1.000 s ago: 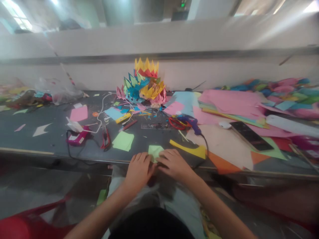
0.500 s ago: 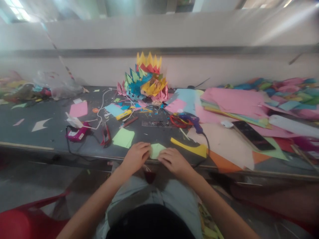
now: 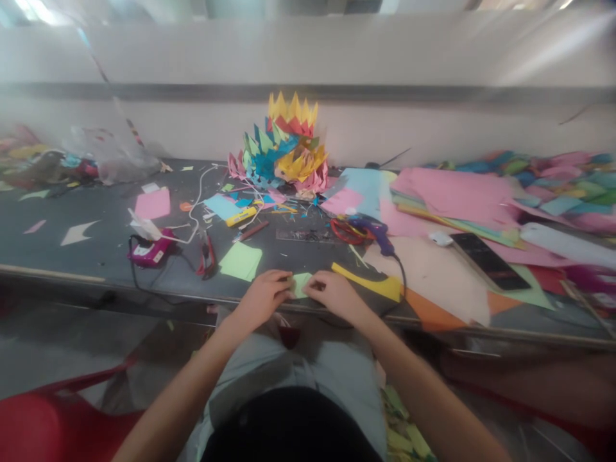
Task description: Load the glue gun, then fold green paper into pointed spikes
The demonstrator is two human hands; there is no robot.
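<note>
At the table's front edge, a small piece of light green paper [image 3: 301,285] lies between my two hands. My left hand [image 3: 267,294] grips its left side with the fingers closed. On the other side my right hand [image 3: 331,292] pinches the paper between thumb and fingers. Part of the sheet is hidden under my fingertips. A stack of light green paper squares [image 3: 241,261] rests just left of and beyond my left hand. Past my right hand lies a curved yellow paper strip [image 3: 368,282].
A purple glue gun [image 3: 378,233], scissors [image 3: 206,255], a yellow cutter [image 3: 241,216] and a magenta device [image 3: 153,251] lie about the dark table [image 3: 110,221]. Folded-paper crowns [image 3: 283,154] stand at the back. Coloured sheets [image 3: 457,196] and a phone [image 3: 489,261] are at right.
My right hand has shifted slightly and its fingers are more bent into a pinch. Less of the green paper shows between my hands. The camera view has tilted a little.
</note>
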